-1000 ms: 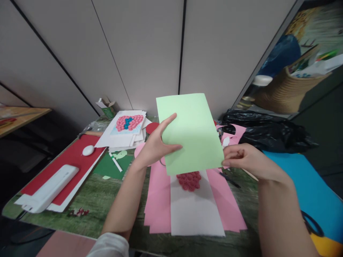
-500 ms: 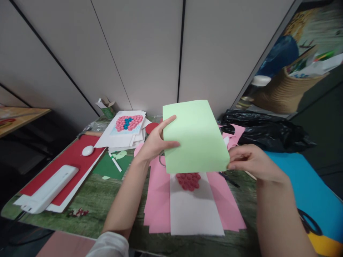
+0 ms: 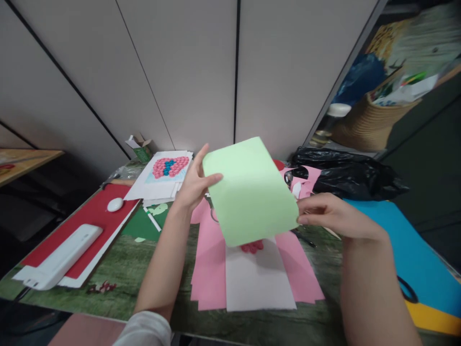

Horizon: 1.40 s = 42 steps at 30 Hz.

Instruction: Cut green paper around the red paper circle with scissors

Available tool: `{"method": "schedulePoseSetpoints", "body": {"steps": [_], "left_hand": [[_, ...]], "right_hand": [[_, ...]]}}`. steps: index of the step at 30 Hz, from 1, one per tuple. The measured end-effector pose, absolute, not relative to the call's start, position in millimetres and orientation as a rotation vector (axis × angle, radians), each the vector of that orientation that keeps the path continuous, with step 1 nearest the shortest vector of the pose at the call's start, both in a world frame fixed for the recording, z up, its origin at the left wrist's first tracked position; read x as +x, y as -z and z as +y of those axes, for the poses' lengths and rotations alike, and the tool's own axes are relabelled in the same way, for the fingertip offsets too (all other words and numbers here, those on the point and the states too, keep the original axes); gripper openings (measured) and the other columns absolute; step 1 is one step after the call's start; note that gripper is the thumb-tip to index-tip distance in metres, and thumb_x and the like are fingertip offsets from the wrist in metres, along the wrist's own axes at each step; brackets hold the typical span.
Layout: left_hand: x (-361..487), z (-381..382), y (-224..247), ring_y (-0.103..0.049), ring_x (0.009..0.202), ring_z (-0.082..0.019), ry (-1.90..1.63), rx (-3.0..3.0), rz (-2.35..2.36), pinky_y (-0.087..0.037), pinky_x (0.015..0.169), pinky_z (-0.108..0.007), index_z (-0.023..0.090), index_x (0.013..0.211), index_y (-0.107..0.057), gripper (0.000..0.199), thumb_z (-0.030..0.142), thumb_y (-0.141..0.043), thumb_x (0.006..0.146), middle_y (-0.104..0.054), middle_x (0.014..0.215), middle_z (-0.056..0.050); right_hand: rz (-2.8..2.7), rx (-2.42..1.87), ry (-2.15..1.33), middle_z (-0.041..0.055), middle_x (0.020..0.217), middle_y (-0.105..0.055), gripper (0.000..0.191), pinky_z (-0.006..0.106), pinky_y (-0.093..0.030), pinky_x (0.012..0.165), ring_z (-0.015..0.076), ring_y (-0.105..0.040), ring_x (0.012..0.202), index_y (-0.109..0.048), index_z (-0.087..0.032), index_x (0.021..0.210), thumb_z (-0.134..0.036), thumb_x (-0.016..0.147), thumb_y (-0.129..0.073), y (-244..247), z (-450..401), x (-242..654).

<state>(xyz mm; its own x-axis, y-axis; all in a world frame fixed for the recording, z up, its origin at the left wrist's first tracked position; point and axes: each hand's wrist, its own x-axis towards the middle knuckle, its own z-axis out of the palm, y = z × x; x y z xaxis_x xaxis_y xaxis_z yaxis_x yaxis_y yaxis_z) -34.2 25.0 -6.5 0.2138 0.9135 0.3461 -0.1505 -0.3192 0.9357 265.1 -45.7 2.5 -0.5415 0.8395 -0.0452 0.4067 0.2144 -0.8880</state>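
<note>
Green table (image 3: 126, 269); pale-green sheet (image 3: 248, 197) above, plain, bowed; left hand (image 3: 193, 190) gripping edge, right hand (image 3: 333, 215) pinching corner.

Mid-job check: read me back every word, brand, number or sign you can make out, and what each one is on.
No readable text anywhere in view.
Green box: pale markings, too small and blurred to read.
White corded device: any marking is too small to read.
White marker: any print is too small.
Light-green sheet: no writing on the visible face.

a creased, seemingly white sleeve (image 3: 146, 330) on the left arm (image 3: 162, 269), left hand (image 3: 193, 187) and right hand (image 3: 333, 215) bare
</note>
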Motion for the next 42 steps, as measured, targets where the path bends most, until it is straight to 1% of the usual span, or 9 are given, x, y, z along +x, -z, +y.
{"method": "schedulePoseSetpoints", "body": {"steps": [2,6,11,14,18,25,28,34,42], "left_hand": [[-43,27,5,-0.057,0.101,-0.022,-1.306,1.369,0.792,-0.05,0.077,-0.031,0.03,0.137,-0.021,0.081,0.028,-0.065,0.069,-0.042,0.134,-0.01],[-54,23,0,-0.062,0.08,-0.018,-1.283,1.32,0.823,-0.049,0.065,-0.025,0.022,0.128,-0.041,0.066,0.03,-0.067,0.067,-0.061,0.109,-0.011],[-54,0,-13,-0.063,0.069,-0.021,-1.054,1.492,0.825,-0.049,0.06,-0.029,0.014,0.104,-0.063,0.044,0.03,-0.07,0.063,-0.068,0.084,-0.009],[-53,-14,-20,-0.065,0.068,-0.023,-0.889,1.593,0.912,-0.049,0.057,-0.029,0.015,0.091,-0.067,0.034,0.029,-0.071,0.061,-0.069,0.078,-0.007],[-53,-20,-26,-0.065,0.066,-0.023,-0.887,1.565,0.965,-0.049,0.055,-0.029,0.016,0.083,-0.069,0.026,0.029,-0.072,0.06,-0.07,0.075,-0.007],[-53,-21,-30,-0.063,0.077,-0.024,-0.634,1.746,0.883,-0.05,0.065,-0.03,0.019,0.084,-0.07,0.028,0.021,-0.074,0.056,-0.07,0.081,-0.006],[-44,-22,-29,-0.062,0.08,-0.022,-0.838,1.661,0.871,-0.048,0.066,-0.028,0.019,0.093,-0.066,0.036,0.024,-0.073,0.058,-0.068,0.091,-0.007],[-24,-16,-18,-0.053,0.051,-0.011,-1.042,1.343,0.802,-0.039,0.048,-0.021,0.015,0.068,-0.06,0.021,0.033,-0.069,0.065,-0.059,0.059,0.0],[-21,-14,-14,-0.046,0.045,-0.008,-1.154,1.167,0.775,-0.033,0.044,-0.019,0.014,0.061,-0.057,0.022,0.033,-0.065,0.069,-0.052,0.051,0.003]], "right_hand": [[-2.143,-1.106,-1.268,0.003,0.082,-0.066,0.019,0.027,-0.044,0.063,0.0183,-0.057,0.074,-0.069,-0.023,0.091,-0.029,0.08,-0.055,-10,-52,266],[-2.223,-1.083,-1.175,0.0035,0.076,-0.064,0.017,0.026,-0.043,0.063,0.0176,-0.056,0.071,-0.069,-0.019,0.082,-0.029,0.08,-0.055,-20,-66,268],[-2.17,-1.145,-1.099,0.0026,0.071,-0.064,0.017,0.025,-0.044,0.059,0.0164,-0.056,0.066,-0.069,-0.02,0.077,-0.032,0.078,-0.056,-29,-80,273],[-2.116,-1.162,-1.088,0.0028,0.074,-0.065,0.019,0.025,-0.044,0.058,0.0169,-0.056,0.067,-0.07,-0.021,0.079,-0.034,0.078,-0.057,-33,-86,279],[-1.864,-1.213,-0.961,0.0054,0.079,-0.065,0.024,0.027,-0.043,0.06,0.0189,-0.056,0.071,-0.069,-0.019,0.081,-0.04,0.075,-0.059,-33,-86,282],[-1.626,-1.268,-0.648,-0.0007,0.063,-0.053,0.026,0.024,-0.036,0.058,0.0137,-0.047,0.061,-0.056,-0.018,0.066,-0.039,0.081,-0.05,-33,-78,270],[-1.646,-1.275,-0.668,-0.0005,0.062,-0.05,0.03,0.024,-0.033,0.054,0.0135,-0.044,0.059,-0.054,-0.018,0.063,-0.041,0.081,-0.05,-33,-78,267],[-1.63,-1.274,-0.656,0.0001,0.063,-0.047,0.032,0.025,-0.032,0.056,0.0144,-0.042,0.061,-0.051,-0.017,0.063,-0.044,0.081,-0.048,-32,-77,266],[-1.455,-1.12,-0.845,-0.0025,0.06,-0.04,0.03,0.023,-0.032,0.052,0.0117,-0.039,0.056,-0.045,-0.019,0.062,-0.041,0.081,-0.051,-25,-69,261]]}}
